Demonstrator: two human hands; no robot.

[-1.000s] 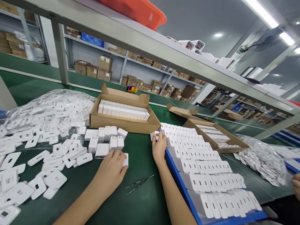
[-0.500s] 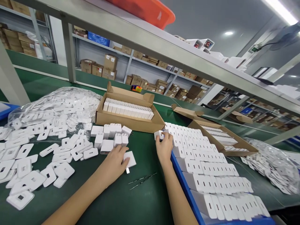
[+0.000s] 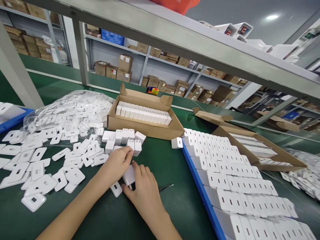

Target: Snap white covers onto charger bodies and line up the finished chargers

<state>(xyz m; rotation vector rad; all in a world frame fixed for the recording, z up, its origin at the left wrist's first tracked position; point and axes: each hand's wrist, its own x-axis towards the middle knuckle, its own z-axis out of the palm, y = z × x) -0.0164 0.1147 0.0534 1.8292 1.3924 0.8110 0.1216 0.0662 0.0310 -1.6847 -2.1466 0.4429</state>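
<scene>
My left hand [image 3: 115,164] and my right hand [image 3: 143,186] meet over the green table, both closed on one white charger block [image 3: 129,175]. A small white plastic cover [image 3: 116,189] lies on the table just under my left hand. Behind the hands stands a cluster of loose white chargers [image 3: 124,138] with prongs up. One single charger [image 3: 177,142] sits alone by the far corner of the blue tray [image 3: 203,193], which holds rows of covered white chargers.
A heap of white plastic covers [image 3: 45,156] spreads on the left, partly in a clear bag. An open cardboard box [image 3: 146,128] of chargers stands behind. Another open box [image 3: 260,146] lies at right. Tweezers [image 3: 165,187] rest right of my hand. A metal shelf frame crosses overhead.
My right hand left the single charger by the tray corner and came back left to join my left hand on the charger block. The camera view shifted left and down.
</scene>
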